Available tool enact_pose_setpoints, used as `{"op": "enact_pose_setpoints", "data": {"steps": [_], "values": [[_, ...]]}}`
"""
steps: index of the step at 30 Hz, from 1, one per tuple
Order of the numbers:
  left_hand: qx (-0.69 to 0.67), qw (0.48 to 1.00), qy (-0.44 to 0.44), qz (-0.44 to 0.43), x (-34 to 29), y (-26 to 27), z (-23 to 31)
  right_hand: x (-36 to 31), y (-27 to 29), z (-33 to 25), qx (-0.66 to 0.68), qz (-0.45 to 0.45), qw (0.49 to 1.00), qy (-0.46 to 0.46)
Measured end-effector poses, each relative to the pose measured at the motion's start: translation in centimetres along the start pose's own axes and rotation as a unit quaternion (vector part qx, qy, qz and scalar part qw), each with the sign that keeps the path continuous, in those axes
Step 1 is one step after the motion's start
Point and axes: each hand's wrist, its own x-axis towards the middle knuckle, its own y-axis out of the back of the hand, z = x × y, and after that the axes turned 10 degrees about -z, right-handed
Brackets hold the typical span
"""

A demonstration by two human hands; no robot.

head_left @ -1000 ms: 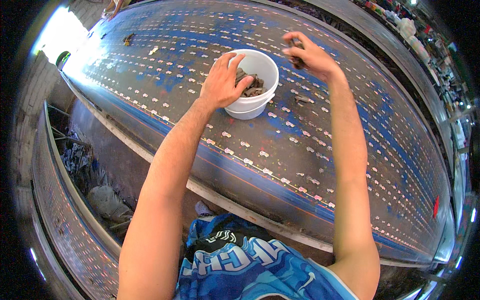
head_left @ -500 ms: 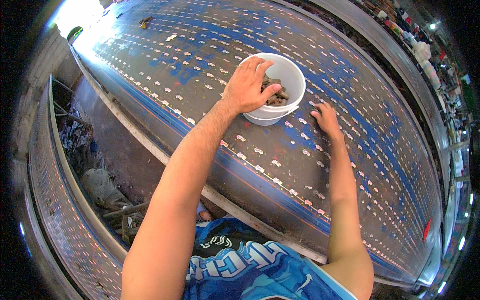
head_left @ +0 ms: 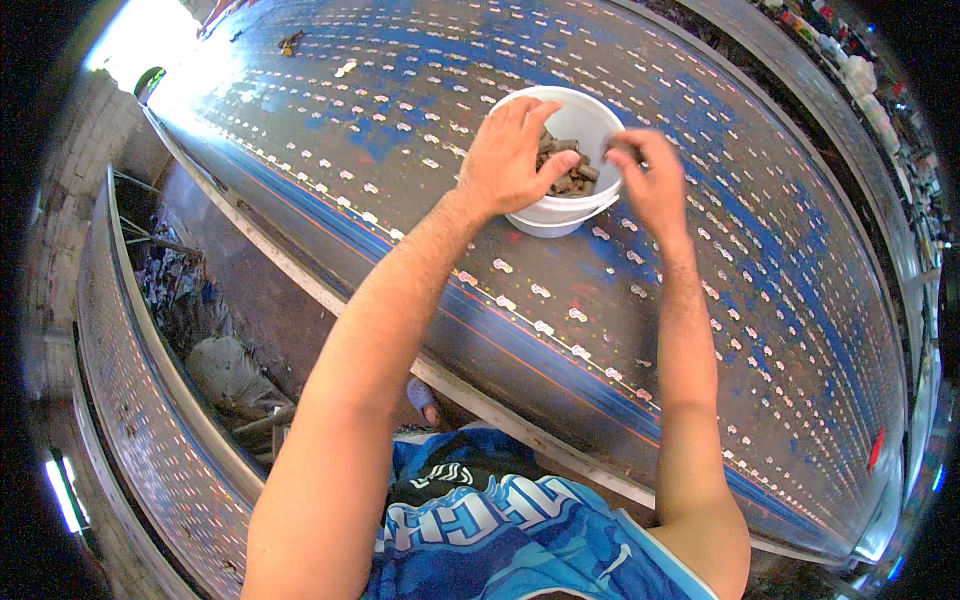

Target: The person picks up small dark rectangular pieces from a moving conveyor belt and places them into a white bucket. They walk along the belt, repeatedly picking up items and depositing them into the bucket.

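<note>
A white plastic bucket (head_left: 560,213) stands on a long printed table, with several brown-grey, stubby pieces (head_left: 575,180) lying inside it. My left hand (head_left: 507,160) is closed over the bucket's left rim, its thumb reaching across the opening above the pieces. At the right rim is my right hand (head_left: 652,182), its fingers drawn together in a pinch. A small dark thing shows at those fingertips, too blurred to name.
Rows of small pink-and-white printed shapes cover the blue-and-dark table (head_left: 440,215). A yellowish-brown object (head_left: 290,43) and a pale scrap (head_left: 346,68) lie at its far left. A red strip (head_left: 876,449) is at the right end. Another printed table (head_left: 150,400) runs along the left.
My right hand has risen from the table surface to the bucket's right rim, its fingers now pinched. My left hand stays on the rim. The whole view has shifted slightly.
</note>
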Motion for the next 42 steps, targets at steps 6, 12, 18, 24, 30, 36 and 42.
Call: {"op": "enact_pose_setpoints", "data": {"steps": [6,12,18,24,30,36,42], "values": [[-0.041,0.999,-0.034,-0.002,-1.6,1.5,0.0,-2.5,-2.9,-3.0,-0.039,-0.056,0.998,-0.017],[-0.181,0.98,-0.073,0.047,-12.3,5.0,1.7,-4.1,-3.0,-8.7,-0.19,-0.129,0.973,-0.031],[-0.213,0.971,0.104,-0.018,-34.9,18.9,1.8,-2.5,-8.5,-16.6,-0.31,-0.129,0.939,-0.08],[-0.122,0.905,0.402,0.062,-56.9,27.5,-4.4,1.2,-16.6,-16.8,-0.435,-0.034,0.872,-0.222],[-0.088,0.818,0.552,0.138,-65.7,36.0,-10.4,4.0,-18.5,-18.5,-0.445,-0.012,0.838,-0.317],[-0.184,0.79,0.556,0.181,-63.1,36.9,-19.6,4.1,-20.1,-18.4,-0.491,-0.01,0.819,-0.296],[-0.179,0.887,0.426,0.02,-60.0,37.3,-33.2,7.6,-26.5,-20.7,-0.507,0.035,0.793,-0.336]]}}
